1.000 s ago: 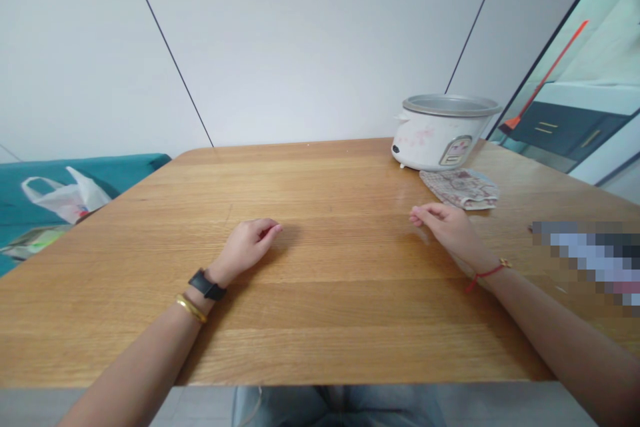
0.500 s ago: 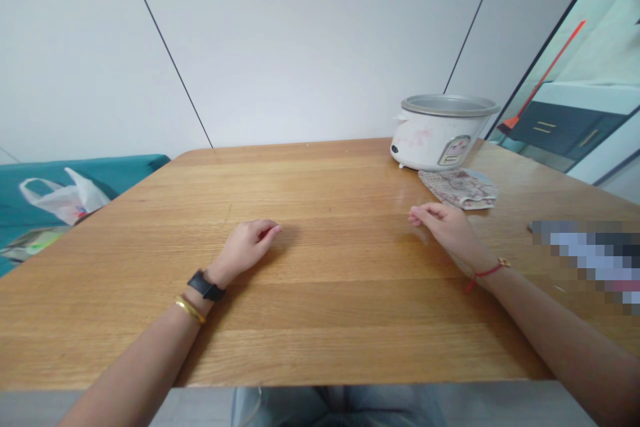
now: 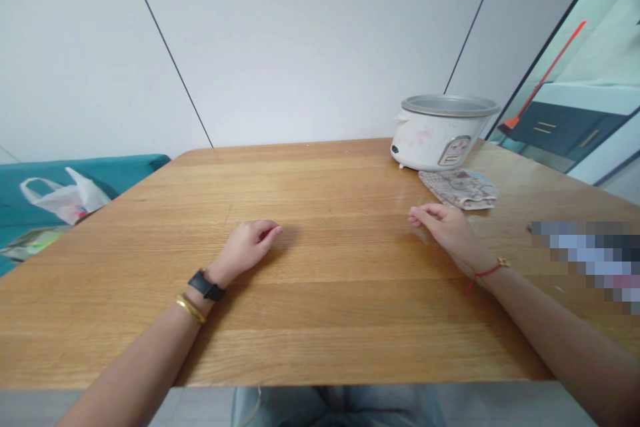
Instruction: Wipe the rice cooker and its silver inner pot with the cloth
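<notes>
My left hand (image 3: 246, 250) rests on the wooden table (image 3: 320, 180), its fingers loosely curled and holding nothing. A black wristband (image 3: 207, 285) and a gold bangle (image 3: 190, 309) circle that wrist. My right hand (image 3: 444, 227) lies further right, also empty, with a red string bracelet (image 3: 485, 273) at the wrist. Its fingertips point left, and the nearest thing is a folded patterned cloth (image 3: 458, 189). Behind that cloth stands a white rice cooker (image 3: 439, 135) with a metal rim.
A pixelated, unreadable object (image 3: 585, 263) lies at the table's right side. Left of the table is a teal sofa (image 3: 60, 177) holding a white plastic bag (image 3: 65, 197). A glass panel at right shows dark cabinets and an orange pole.
</notes>
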{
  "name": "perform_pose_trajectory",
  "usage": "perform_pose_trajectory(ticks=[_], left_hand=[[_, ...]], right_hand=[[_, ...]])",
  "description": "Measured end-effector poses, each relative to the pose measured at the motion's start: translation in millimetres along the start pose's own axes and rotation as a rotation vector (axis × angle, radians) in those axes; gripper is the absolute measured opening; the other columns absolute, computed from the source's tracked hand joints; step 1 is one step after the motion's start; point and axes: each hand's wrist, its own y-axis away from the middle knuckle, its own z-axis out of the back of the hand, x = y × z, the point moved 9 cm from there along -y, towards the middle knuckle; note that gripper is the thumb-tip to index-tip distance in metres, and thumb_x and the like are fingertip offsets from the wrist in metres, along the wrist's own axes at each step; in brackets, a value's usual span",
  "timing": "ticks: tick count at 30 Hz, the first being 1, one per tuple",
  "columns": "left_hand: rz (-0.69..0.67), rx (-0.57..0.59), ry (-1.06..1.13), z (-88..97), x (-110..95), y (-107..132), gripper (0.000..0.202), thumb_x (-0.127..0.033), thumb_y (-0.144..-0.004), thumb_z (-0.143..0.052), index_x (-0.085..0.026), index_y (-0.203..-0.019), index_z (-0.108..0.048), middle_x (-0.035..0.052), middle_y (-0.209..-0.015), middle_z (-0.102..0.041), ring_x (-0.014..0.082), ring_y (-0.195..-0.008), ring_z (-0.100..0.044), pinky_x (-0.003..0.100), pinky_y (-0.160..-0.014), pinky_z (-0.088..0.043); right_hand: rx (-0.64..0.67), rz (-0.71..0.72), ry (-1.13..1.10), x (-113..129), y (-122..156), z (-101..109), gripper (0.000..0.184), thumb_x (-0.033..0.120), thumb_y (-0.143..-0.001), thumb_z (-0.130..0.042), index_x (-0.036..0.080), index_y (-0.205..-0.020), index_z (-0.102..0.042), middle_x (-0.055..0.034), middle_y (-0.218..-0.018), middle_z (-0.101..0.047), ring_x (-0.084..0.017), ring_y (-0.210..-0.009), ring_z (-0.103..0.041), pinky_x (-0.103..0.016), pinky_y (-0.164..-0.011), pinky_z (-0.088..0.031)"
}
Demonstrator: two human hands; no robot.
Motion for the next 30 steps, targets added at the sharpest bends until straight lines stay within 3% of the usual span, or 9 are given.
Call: perform_pose_trajectory(ticks=[30], left_hand=[[0.002, 0.023, 0.012, -4.2, 1.2, -0.6, 0.04, -0.043, -0.102, -0.042, -0.018, -0.083, -0.067, 0.0064, -0.079, -0.07, 0.0189, -0.072, -0.061, 0.03, -0.067, -0.039]], right_hand=[[0.009, -0.009, -0.016, -2.1, 0.0, -1.2, 0.049, 0.069, -0.076, -0.066, 0.021, -0.072, -0.074, -0.0089, -0.075, -0.075, -0.023, -0.069, -0.069, -0.036, -0.071, -0.056]])
